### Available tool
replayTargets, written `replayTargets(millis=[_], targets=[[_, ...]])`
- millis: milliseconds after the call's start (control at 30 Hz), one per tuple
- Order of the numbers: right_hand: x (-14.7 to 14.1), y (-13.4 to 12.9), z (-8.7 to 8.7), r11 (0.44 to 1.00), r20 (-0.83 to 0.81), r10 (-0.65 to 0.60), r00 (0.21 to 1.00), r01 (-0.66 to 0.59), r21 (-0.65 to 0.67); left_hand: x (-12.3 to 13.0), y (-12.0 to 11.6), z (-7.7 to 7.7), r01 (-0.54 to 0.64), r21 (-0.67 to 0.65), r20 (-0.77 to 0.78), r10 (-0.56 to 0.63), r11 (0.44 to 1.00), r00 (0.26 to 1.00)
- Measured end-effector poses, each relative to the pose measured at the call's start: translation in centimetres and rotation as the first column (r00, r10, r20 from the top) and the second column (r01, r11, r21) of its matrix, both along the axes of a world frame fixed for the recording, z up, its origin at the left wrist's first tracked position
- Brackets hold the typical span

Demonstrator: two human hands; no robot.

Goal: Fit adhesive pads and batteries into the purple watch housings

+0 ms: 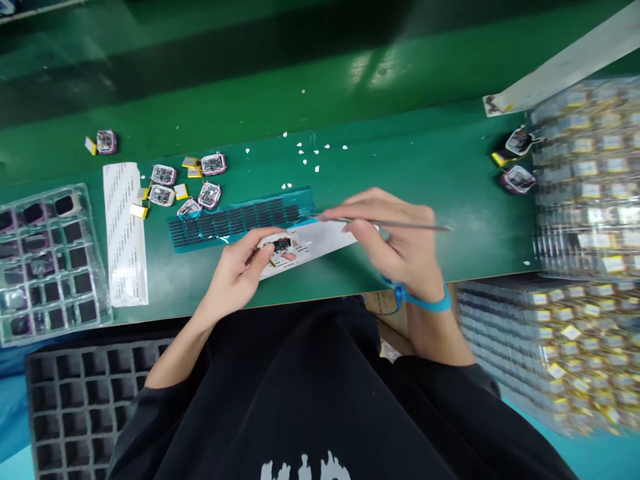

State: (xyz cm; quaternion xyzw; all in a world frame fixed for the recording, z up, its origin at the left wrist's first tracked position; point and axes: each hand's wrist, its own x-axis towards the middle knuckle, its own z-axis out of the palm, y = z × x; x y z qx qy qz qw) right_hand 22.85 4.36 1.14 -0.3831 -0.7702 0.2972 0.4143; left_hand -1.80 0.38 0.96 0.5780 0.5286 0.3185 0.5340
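My left hand (240, 267) pinches a small white watch-like housing (281, 247) with bare electronics showing. It is over a white printed sheet (323, 241) near the table's front edge. In my right hand (393, 233) is a pair of slim metal tweezers (415, 225), somewhat blurred, pointing left toward the end of a blue film (240, 217). Rows of narrow black pieces cover this film. Whether the tweezer tips touch the film or grip anything, I cannot tell. A blue band (425, 303) circles my right wrist.
Several open housings (163, 175) with yellow batteries lie left, beside a white printed strip (125, 233) and a clear compartment tray (95, 267). Small white bits (305, 161) dot the green table (425, 160). Stacked battery trays (585, 180) stand right. A black grid tray (85, 400) is below.
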Motion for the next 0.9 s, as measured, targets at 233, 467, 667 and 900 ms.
replayTargets(millis=[233, 467, 667, 900], targets=[[0.3, 4.7, -3.7, 0.987, 0.187, 0.14, 0.972, -0.122, -0.101, -0.5, 4.9, -3.1, 0.239, 0.333, -0.415, -0.086, 0.912, 0.906], [0.4, 5.4, -5.1, 0.982, 0.171, 0.175, 0.97, -0.158, -0.105, -0.7, 5.1, -4.1, 0.356, 0.336, -0.457, -0.18, 0.872, 0.871], [0.3, 5.6, -5.9, 0.975, 0.276, 0.205, 0.939, -0.222, 0.029, -0.5, 5.3, -4.8, 0.36, 0.352, -0.501, -0.151, 0.864, 0.852], [-0.6, 6.8, -3.6, 0.96, 0.178, 0.0, 0.984, -0.05, 0.275, 0.0, 4.8, -3.1, 0.373, 0.361, -0.434, -0.2, 0.855, 0.879]])
